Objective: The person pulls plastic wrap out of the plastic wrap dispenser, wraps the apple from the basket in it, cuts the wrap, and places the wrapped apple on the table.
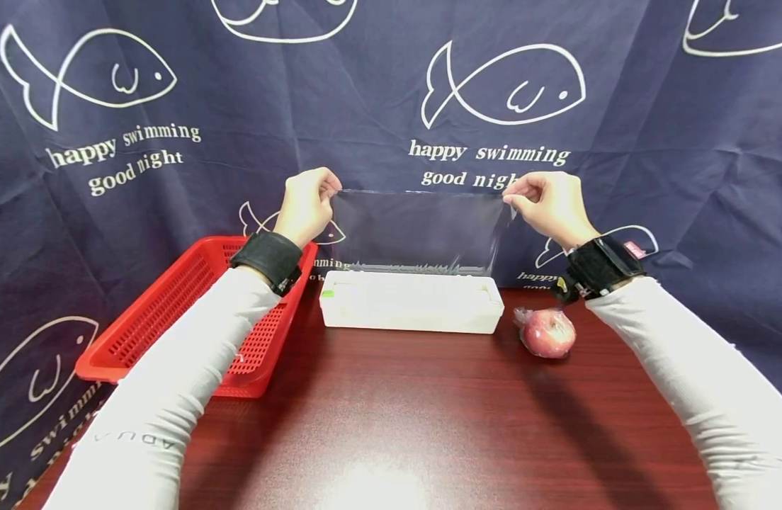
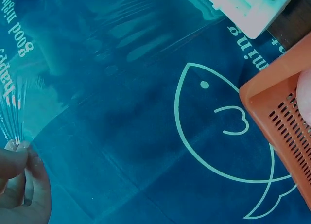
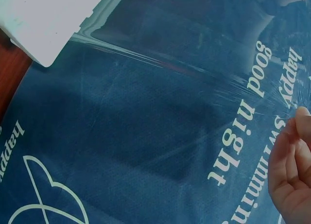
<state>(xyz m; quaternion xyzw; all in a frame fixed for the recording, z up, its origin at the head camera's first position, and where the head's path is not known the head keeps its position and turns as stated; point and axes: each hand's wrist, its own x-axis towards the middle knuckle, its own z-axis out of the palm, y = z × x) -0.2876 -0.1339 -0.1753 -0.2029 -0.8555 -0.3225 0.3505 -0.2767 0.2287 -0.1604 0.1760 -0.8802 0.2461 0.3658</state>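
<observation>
A clear sheet of plastic wrap (image 1: pixel 416 230) stretches upward from a long white cling film dispenser (image 1: pixel 410 304) on the table. My left hand (image 1: pixel 307 205) pinches the sheet's upper left corner between thumb and fingers; in the left wrist view the film (image 2: pixel 14 107) gathers into creases at those fingertips. At the upper right corner my right hand (image 1: pixel 550 205) pinches the film the same way. Creases run through the film (image 3: pixel 146 59) from the dispenser (image 3: pixel 48 20) toward the right fingertips in the right wrist view. Both hands are raised above the dispenser, about level with each other.
An apple (image 1: pixel 549 334) wrapped in film sits on the dark red table (image 1: pixel 391 397), right of the dispenser. To the left, under my left forearm, stands a red plastic basket (image 1: pixel 263 354) with slotted sides. A navy cloth (image 1: pixel 365 92) with white fish drawings hangs behind.
</observation>
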